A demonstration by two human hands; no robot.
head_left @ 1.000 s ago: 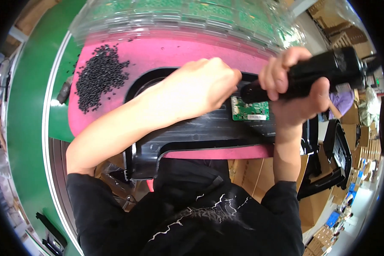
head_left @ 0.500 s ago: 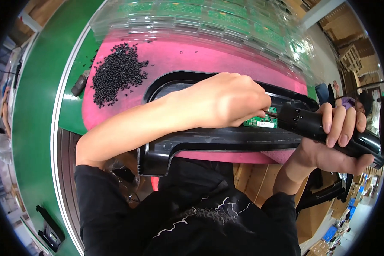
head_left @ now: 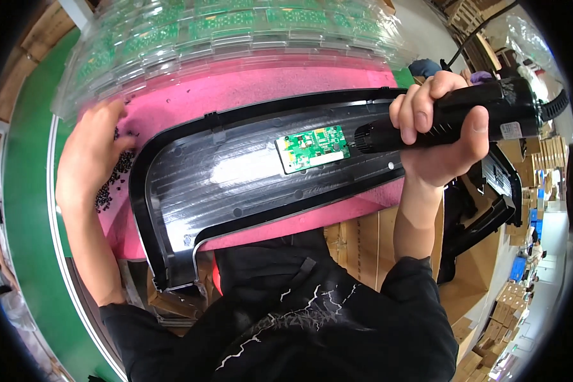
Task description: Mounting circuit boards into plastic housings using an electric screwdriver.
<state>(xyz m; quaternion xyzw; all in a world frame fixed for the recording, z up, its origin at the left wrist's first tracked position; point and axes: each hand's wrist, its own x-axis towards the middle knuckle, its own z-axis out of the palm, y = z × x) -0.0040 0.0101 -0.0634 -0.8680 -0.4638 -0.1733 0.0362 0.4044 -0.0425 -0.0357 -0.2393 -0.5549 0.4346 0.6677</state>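
Right background: brown cardboard boxes [head_left: 510,305] observed in stacks on a pale floor [head_left: 556,245], with at least 2 blue containers [head_left: 519,267] among them. Upper right: wooden pallet [head_left: 468,18] noted, with crumpled clear plastic wrapping [head_left: 528,39] near it. Far left: pale plastic bag [head_left: 13,309] near the rim, contents indistinct.

1. Bright, fairly even light, seemingly from overhead, fills the place.
2. White glare washes out the middle of the black panel [head_left: 242,169]; I catch glints along the clear trays [head_left: 235,38] too.
3. The right hand's [head_left: 440,164] palm lies in soft shade.
4. The left hand [head_left: 90,156] is slightly motion-blurred, while the board [head_left: 313,150] looks crisp.
5. The green bench's [head_left: 28,191] edge bows, distant boxes [head_left: 512,305] look soft, and black rounds off the corners.
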